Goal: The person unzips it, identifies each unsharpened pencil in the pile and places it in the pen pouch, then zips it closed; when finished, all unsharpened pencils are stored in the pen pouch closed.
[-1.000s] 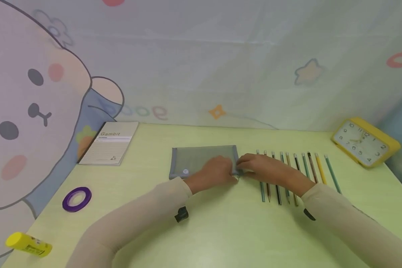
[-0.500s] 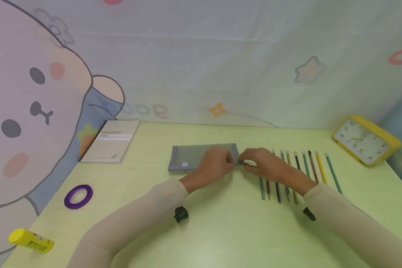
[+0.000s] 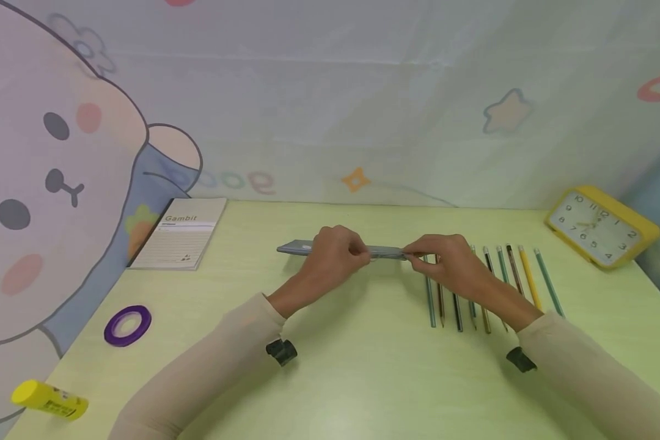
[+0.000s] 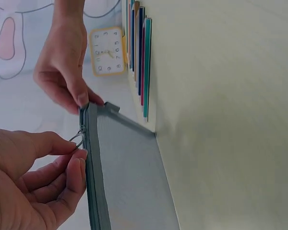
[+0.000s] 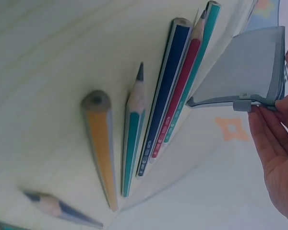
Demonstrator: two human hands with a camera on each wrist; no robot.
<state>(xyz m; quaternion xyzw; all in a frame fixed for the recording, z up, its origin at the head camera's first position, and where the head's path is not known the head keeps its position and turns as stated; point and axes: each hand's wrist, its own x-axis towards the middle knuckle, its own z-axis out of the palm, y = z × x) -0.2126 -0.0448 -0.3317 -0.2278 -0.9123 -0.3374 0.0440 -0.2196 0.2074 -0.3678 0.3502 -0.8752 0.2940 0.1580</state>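
A grey zippered pouch stands tilted up on its lower edge, its zipper side uppermost and facing me in the head view. My left hand pinches the ring-shaped zipper pull between thumb and forefinger, a little in from the pouch's right end. At that end, my right hand pinches the pouch's upper corner near a small fabric tab. In the left wrist view, the zipper looks closed along the stretch below the pull. The pouch's inside is hidden.
Several pencils lie in a row at the right, some under my right hand and forearm. A yellow clock stands at the far right. Leftward are a notebook, a purple tape roll and a yellow glue stick.
The pouch has gone from lying nearly flat to tilted up on edge. My left hand has moved left from the pouch's right corner, and my right hand has taken hold of that corner.
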